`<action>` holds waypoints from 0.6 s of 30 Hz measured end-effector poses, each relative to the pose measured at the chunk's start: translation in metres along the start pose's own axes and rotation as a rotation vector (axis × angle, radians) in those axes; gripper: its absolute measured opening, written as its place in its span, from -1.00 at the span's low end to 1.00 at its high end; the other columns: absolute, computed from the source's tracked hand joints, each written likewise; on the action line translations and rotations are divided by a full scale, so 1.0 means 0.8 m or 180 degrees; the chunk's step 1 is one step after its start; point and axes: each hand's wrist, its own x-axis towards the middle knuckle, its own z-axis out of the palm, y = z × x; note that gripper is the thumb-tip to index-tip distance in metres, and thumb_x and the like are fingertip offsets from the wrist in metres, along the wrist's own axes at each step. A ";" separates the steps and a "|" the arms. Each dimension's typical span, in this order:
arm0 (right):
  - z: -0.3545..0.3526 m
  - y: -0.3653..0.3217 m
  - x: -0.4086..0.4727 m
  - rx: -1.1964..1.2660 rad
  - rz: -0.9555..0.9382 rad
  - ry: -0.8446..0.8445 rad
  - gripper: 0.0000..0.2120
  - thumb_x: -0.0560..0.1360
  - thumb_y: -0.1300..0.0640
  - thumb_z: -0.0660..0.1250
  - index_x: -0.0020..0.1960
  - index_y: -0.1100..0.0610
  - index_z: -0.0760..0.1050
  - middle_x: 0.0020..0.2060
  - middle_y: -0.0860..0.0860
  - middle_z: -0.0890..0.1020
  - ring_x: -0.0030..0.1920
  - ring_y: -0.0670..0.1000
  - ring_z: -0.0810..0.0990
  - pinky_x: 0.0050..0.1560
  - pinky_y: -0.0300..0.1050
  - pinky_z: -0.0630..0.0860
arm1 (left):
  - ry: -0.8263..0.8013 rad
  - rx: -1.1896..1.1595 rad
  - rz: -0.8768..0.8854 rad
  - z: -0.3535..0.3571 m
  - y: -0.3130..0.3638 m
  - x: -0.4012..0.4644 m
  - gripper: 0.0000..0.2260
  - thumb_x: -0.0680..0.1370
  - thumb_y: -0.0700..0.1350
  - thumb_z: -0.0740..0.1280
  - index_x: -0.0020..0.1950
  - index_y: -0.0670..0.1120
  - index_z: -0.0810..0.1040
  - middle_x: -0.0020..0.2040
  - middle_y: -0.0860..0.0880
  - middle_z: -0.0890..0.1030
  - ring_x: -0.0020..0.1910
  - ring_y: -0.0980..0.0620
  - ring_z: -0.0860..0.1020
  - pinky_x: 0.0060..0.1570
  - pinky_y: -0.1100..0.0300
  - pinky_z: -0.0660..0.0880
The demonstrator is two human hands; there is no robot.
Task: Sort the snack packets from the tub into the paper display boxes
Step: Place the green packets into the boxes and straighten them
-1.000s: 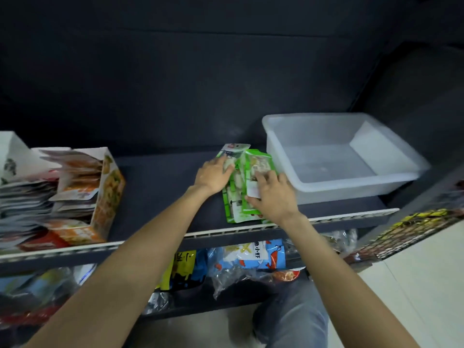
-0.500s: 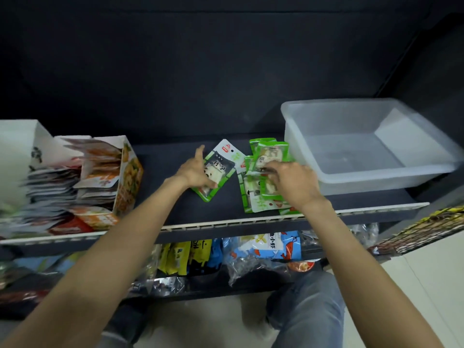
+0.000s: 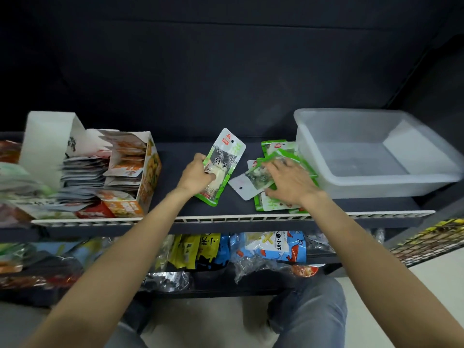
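On the dark shelf, my left hand (image 3: 194, 175) grips a green and white snack packet (image 3: 224, 156) that lies tilted, its top pointing up and right. My right hand (image 3: 288, 180) rests with spread fingers on a loose pile of green packets (image 3: 272, 205); one packet (image 3: 242, 185) sticks out to the left from under its fingers. The clear plastic tub (image 3: 376, 187) stands at the right with nothing visible inside. Two paper display boxes stand at the left: an orange one (image 3: 148, 182) filled with orange packets and a white one (image 3: 47, 144) with grey packets.
A white rail (image 3: 226, 218) runs along the shelf's front edge. The lower shelf holds yellow (image 3: 193, 249) and blue (image 3: 273, 244) snack bags and clear wrappers. A wire basket (image 3: 431, 239) is at the right. My knees in jeans (image 3: 308, 312) are below.
My left hand pulled one green packet out of the pile to the left and now holds it apart. My right hand stayed on the pile, which has spread out. The view shifted.
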 end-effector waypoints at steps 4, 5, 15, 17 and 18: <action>0.010 -0.011 0.009 -0.0444 0.0261 0.0275 -0.63 0.53 0.01 0.20 0.32 0.06 0.44 0.27 0.09 0.46 0.27 0.17 0.35 0.28 0.03 0.35 | 0.0139 -0.0392 0.0055 -0.005 0.006 -0.016 -0.71 0.46 -0.23 0.35 0.13 -0.09 0.35 -0.03 -0.02 0.55 -0.04 -0.05 0.56 -0.01 0.05 0.49; 0.011 -0.016 0.010 -0.0560 0.0308 0.0317 -0.65 0.53 0.04 0.20 0.29 0.06 0.46 0.23 0.09 0.48 0.25 0.18 0.37 0.27 0.03 0.34 | 0.0183 -0.0505 0.0061 -0.008 0.007 -0.022 -0.73 0.47 -0.22 0.34 0.11 -0.09 0.37 -0.06 0.01 0.55 -0.08 0.00 0.55 -0.01 0.06 0.49; 0.001 -0.037 0.021 -0.0478 0.0286 0.0332 -0.67 0.52 0.25 0.21 0.28 0.11 0.34 -0.04 0.11 0.64 -0.01 0.17 0.62 -0.19 -0.07 0.41 | 0.0373 -0.0689 0.0325 -0.039 -0.003 -0.050 -0.87 0.50 -0.12 0.38 -0.03 -0.07 0.46 -0.15 0.03 0.58 -0.13 0.04 0.56 -0.05 0.08 0.50; -0.009 -0.033 0.014 0.0111 0.0320 0.0555 -0.83 0.57 0.09 0.24 0.14 0.06 0.45 -0.08 0.11 0.64 -0.02 0.18 0.62 -0.14 -0.05 0.47 | 0.0502 -0.0681 0.0487 -0.049 0.000 -0.060 -0.86 0.50 -0.08 0.39 -0.06 -0.09 0.47 -0.22 0.02 0.56 -0.18 0.02 0.53 -0.07 0.07 0.48; -0.016 -0.031 0.010 0.0434 0.0342 0.0753 -0.84 0.56 0.01 0.27 0.09 0.04 0.50 -0.10 0.10 0.65 -0.03 0.18 0.61 -0.12 -0.04 0.50 | 0.0578 -0.0665 0.0589 -0.058 0.001 -0.066 -0.84 0.50 -0.06 0.39 -0.06 -0.10 0.48 -0.22 0.00 0.57 -0.17 0.00 0.54 -0.06 0.05 0.48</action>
